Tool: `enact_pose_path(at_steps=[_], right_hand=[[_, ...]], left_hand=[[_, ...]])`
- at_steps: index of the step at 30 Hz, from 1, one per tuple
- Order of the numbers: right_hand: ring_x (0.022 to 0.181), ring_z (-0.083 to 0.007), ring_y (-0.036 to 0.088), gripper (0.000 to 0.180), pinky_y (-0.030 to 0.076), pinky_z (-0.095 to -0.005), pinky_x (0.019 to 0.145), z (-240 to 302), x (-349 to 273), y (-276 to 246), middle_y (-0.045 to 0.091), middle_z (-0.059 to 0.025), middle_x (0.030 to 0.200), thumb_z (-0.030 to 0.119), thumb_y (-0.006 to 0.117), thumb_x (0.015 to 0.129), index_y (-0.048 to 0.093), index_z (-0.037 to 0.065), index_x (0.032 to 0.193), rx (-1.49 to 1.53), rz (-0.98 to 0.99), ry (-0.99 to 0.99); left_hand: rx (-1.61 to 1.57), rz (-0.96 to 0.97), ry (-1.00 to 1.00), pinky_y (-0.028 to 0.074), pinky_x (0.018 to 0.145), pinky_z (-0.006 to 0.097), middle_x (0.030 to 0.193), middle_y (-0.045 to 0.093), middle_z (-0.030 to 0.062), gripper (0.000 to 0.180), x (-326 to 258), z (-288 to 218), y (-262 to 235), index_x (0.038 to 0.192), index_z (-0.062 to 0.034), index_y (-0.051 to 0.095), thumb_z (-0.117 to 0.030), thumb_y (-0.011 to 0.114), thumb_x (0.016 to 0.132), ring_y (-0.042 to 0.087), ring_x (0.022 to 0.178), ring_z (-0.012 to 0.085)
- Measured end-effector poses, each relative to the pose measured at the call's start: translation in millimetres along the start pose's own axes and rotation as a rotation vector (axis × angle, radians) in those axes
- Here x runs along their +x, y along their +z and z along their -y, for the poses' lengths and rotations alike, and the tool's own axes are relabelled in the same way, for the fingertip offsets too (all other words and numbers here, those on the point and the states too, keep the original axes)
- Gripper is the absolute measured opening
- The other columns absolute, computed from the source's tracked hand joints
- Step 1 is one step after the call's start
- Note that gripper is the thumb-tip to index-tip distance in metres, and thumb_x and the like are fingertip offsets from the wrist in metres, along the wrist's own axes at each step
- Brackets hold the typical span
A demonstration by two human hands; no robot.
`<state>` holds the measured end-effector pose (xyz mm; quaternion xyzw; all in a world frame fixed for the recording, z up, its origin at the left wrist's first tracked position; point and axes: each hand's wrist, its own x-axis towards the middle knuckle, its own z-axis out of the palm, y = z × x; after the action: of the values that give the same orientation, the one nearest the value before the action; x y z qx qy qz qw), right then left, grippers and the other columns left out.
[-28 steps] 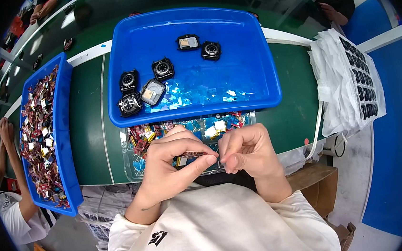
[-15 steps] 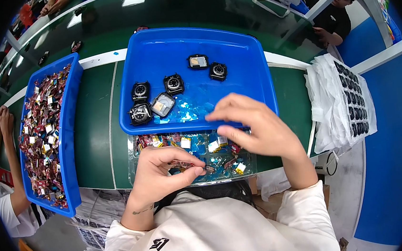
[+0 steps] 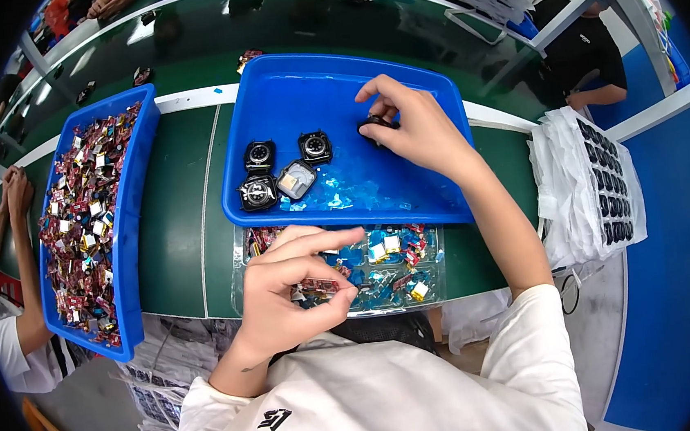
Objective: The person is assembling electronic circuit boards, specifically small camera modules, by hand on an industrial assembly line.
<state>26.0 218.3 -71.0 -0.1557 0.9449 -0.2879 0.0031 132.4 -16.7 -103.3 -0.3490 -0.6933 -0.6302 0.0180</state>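
Note:
My right hand (image 3: pixel 415 127) reaches into the right side of a blue tray (image 3: pixel 331 58). Its thumb and fingers close on a black watch case (image 3: pixel 371 124), mostly covered by the hand. To its left lie further watch cases: one with a round sensor back (image 3: pixel 315 147), another like it (image 3: pixel 258 155), a glossy black one (image 3: pixel 258 193) and a tilted open one (image 3: pixel 297 179). My left hand (image 3: pixel 294 290) hovers over a clear compartment tray (image 3: pixel 440 269), thumb and index finger pinched together. What sits in that pinch is too small to make out. A red circuit board (image 3: pixel 318 286) shows within the finger loop.
Loose blue film pieces (image 3: pixel 351 194) lie in the blue tray. Batteries (image 3: pixel 385 247) and boards fill the clear tray. A long blue bin (image 3: pixel 123 259) of electronic parts stands left, near a co-worker's hands (image 3: pixel 18 191). Stacked white packs (image 3: pixel 568 188) stand right.
My right hand has moved up and away from above the clear tray to the watch cases at the right of the blue tray, gripping one. My left hand stays pinched, its other fingers lifted.

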Motion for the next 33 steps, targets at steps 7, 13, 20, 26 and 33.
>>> enact_pose_path(at_steps=[7, 13, 20, 26, 33], right_hand=[[0.079, -0.0077, 0.061, 0.017, 0.049, -0.0203, 0.064, 35.3, -100.7, 19.9, 0.065, -0.0077, 0.095, -0.001, 0.065, 0.085, 0.063, -0.004, 0.102, 0.939, -0.149, 0.205], [0.088, -0.0125, 0.064, 0.025, 0.057, -0.0227, 0.069, 58.1, -136.0, 47.0, 0.065, -0.0137, 0.104, -0.008, 0.064, 0.082, 0.057, -0.006, 0.107, 1.162, -0.278, 0.236], [0.090, -0.0140, 0.064, 0.024, 0.058, -0.0221, 0.069, 67.2, -137.3, 63.8, 0.063, -0.0139, 0.106, -0.008, 0.064, 0.083, 0.058, -0.007, 0.106, 1.186, -0.405, 0.226], [0.089, -0.0140, 0.065, 0.022, 0.058, -0.0220, 0.068, 66.7, -137.5, 67.8, 0.063, -0.0135, 0.105, -0.007, 0.064, 0.083, 0.058, -0.007, 0.105, 1.123, -0.424, 0.204], [0.087, -0.0149, 0.065, 0.018, 0.058, -0.0223, 0.066, 68.6, -137.9, 74.0, 0.063, -0.0146, 0.103, -0.006, 0.063, 0.084, 0.059, -0.007, 0.102, 1.121, -0.496, 0.152]], left_hand=[[-0.187, -0.243, -0.141, 0.043, 0.083, 0.030, 0.121, 0.062, 0.0201, 0.007, 2.7, 5.7, 17.5, 0.074, -0.0017, 0.071, -0.001, 0.073, 0.067, 0.053, 0.102, 0.0228], [0.025, -0.233, -0.189, 0.037, 0.096, 0.037, 0.124, 0.061, 0.0168, 0.007, 12.2, 1.8, 32.7, 0.073, -0.0063, 0.072, -0.003, 0.073, 0.066, 0.050, 0.111, 0.0267], [0.148, -0.224, -0.191, 0.034, 0.100, 0.040, 0.126, 0.059, 0.0169, 0.008, 12.4, 3.5, 33.3, 0.073, -0.0076, 0.073, -0.004, 0.073, 0.066, 0.049, 0.117, 0.0301], [0.094, -0.219, -0.242, 0.035, 0.100, 0.039, 0.125, 0.060, 0.0164, 0.008, 12.0, 4.3, 33.0, 0.075, -0.0071, 0.073, -0.004, 0.073, 0.067, 0.048, 0.117, 0.0286], [0.084, -0.217, -0.248, 0.039, 0.095, 0.036, 0.123, 0.062, 0.0140, 0.008, 12.0, 3.5, 34.4, 0.076, -0.0060, 0.073, -0.004, 0.073, 0.068, 0.051, 0.110, 0.0249]])
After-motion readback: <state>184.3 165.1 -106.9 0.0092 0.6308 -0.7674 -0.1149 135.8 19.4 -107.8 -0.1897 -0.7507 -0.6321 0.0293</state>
